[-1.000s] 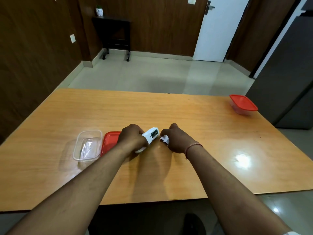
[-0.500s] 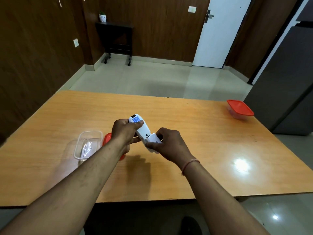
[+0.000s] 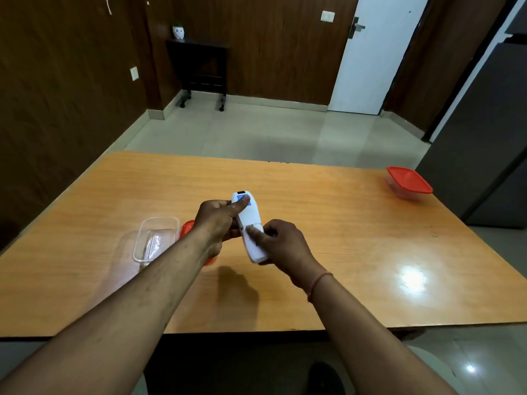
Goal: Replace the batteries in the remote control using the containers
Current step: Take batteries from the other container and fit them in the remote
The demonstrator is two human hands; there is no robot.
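Note:
I hold a white remote control (image 3: 248, 220) above the middle of the table, its back side facing up. My left hand (image 3: 218, 220) grips its upper half, thumb lying on a blue label. My right hand (image 3: 281, 243) holds the lower end, thumb pressed on the white battery cover (image 3: 255, 246), which sits on the remote's back. An open clear container (image 3: 155, 238) lies on the table to the left, with its red lid (image 3: 186, 228) beside it, mostly hidden behind my left wrist. No batteries are visible.
A second clear container with a red lid on it (image 3: 408, 182) stands at the far right corner of the wooden table (image 3: 342, 266). A grey fridge (image 3: 490, 138) stands right of the table. Tiled floor lies beyond the far edge.
Both hands lifted the remote from the table and turned it back side up. The cover piece held in my right hand now sits on the remote's lower back.

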